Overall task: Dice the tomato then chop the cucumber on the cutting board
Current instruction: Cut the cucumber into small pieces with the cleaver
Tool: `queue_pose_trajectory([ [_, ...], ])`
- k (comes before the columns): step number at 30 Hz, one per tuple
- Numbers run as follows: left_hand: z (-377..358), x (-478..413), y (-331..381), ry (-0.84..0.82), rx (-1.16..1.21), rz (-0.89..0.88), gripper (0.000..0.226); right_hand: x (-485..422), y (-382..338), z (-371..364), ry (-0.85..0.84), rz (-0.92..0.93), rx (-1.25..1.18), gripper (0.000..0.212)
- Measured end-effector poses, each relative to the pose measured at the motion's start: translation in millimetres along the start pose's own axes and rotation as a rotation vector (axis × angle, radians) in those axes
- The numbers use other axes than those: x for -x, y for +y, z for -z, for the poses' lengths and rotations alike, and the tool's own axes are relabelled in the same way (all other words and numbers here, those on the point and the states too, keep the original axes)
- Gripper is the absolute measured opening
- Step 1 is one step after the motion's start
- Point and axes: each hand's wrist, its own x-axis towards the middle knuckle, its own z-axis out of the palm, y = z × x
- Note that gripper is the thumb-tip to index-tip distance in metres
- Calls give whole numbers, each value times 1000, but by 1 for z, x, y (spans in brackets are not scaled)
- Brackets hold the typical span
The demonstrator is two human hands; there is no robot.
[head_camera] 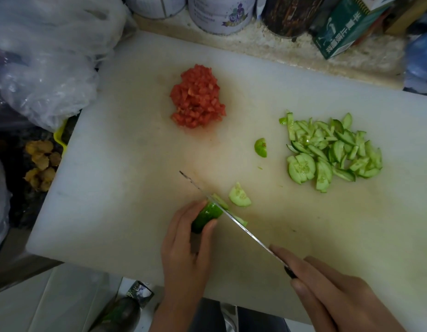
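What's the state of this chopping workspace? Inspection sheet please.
Surface: white plastic cutting board, stained with juice.
Job's things: red diced tomato pile; green sliced cucumber heap; dark green cucumber stub with the steel knife at its cut end.
Clutter: loose cucumber wedge and loose cucumber slice mid-board.
Hands: left hand grips the stub; right hand holds the knife handle.
Cables: nothing seen.
Surroundings: clear plastic bags at left; round tins and a green carton behind the board.

Red diced tomato is heaped at the far middle of the white plastic cutting board; pale green cucumber slices pile at its right; a dark green cucumber stub lies near its front edge.
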Motion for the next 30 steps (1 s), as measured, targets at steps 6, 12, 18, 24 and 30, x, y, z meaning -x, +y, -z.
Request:
queue_pose_trajectory([
  [6,-1,1,0,7,-19,-7,27,-1,-3,-7,-27,-31,40,40],
  [12,-1,-2,0,11,6,-10,34,-20,12,-21,-54,-31,-137,36],
  [18,-1,-3,3,-1,19,-36,42,-18,-9,10,54,-6,-217,32],
  [24,1,-2,1,10,20,-27,32,-8,-10,7,-3,-30,-120,33],
  [30,1,1,0,-3,2,38,30,-2,-4,1,0,-4,-50,35],
])
